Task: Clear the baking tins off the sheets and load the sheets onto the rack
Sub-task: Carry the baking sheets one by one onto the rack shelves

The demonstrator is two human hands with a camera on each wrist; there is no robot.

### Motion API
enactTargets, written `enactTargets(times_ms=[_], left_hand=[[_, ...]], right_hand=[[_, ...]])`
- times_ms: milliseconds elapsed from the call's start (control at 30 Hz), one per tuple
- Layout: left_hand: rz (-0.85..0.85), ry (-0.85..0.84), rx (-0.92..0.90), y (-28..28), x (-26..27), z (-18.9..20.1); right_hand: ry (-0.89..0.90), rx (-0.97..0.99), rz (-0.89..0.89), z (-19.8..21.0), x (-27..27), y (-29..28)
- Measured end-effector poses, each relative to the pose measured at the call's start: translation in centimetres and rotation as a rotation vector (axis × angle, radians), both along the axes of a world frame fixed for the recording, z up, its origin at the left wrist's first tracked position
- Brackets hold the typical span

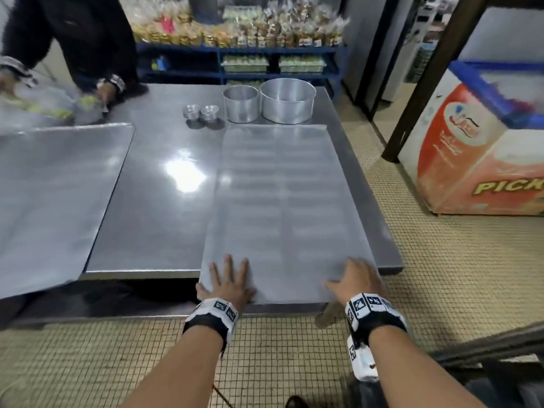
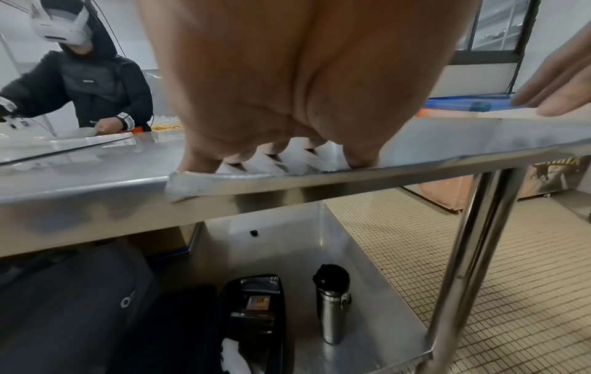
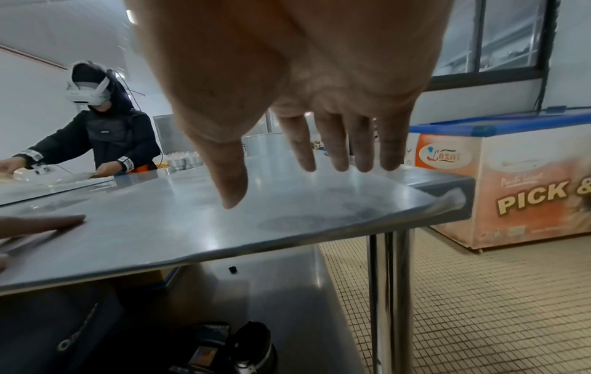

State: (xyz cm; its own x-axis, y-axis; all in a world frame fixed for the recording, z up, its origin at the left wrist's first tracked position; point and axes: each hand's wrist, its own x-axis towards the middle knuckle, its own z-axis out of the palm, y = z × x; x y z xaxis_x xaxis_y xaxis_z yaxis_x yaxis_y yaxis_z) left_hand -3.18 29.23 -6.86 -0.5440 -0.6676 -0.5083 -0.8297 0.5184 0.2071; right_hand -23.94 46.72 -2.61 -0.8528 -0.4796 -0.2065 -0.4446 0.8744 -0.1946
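Note:
A large flat metal baking sheet [image 1: 279,201] lies on the right side of the steel table [image 1: 159,207], its near end overhanging the table's front edge. My left hand [image 1: 229,281] presses flat on the sheet's near-left corner, fingers spread. My right hand [image 1: 356,281] rests with straight fingers on the near-right corner. The right wrist view shows those fingers [image 3: 336,151] extended over the sheet [image 3: 224,227]. Beyond the sheet's far end stand a large round tin [image 1: 287,100], a medium round tin [image 1: 240,103] and two stacks of small fluted tins [image 1: 200,111].
A second sheet [image 1: 53,195] overhangs the table at left. Another person [image 1: 76,39] in a dark jacket works at the far-left corner. An orange chest freezer [image 1: 482,148] and a dark post [image 1: 426,83] stand right. A flask [image 2: 332,303] and bags sit on the lower shelf.

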Motion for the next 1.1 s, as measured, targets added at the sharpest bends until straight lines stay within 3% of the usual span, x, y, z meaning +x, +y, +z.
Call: enactTargets(times_ms=[67,233,467,767,1100], left_hand=[[0.052,-0.009,0.031,1.2,0.5,0.4],[0.435,-0.102,-0.014,2.7,0.6,1.0],[0.720,-0.108,-0.059,3.3,2.1,1.5],[0.712,-0.101,-0.030,2.5,6.1,2.2],[0.752,-0.069,-0.022,-1.4,14.4,4.0]], right_hand=[[-0.017,0.020,-0.055,-0.5,-0.8,0.4],[-0.171,-0.030,-0.236,-1.5,-1.6,1.4],[-0.248,-0.035,-0.301,-2.5,-1.8,2.8],[-0.348,0.002,-0.365,-2.0,0.7,2.2],[-0.457,-0.064,-0.370,-0.6,8.8,-2.0]])
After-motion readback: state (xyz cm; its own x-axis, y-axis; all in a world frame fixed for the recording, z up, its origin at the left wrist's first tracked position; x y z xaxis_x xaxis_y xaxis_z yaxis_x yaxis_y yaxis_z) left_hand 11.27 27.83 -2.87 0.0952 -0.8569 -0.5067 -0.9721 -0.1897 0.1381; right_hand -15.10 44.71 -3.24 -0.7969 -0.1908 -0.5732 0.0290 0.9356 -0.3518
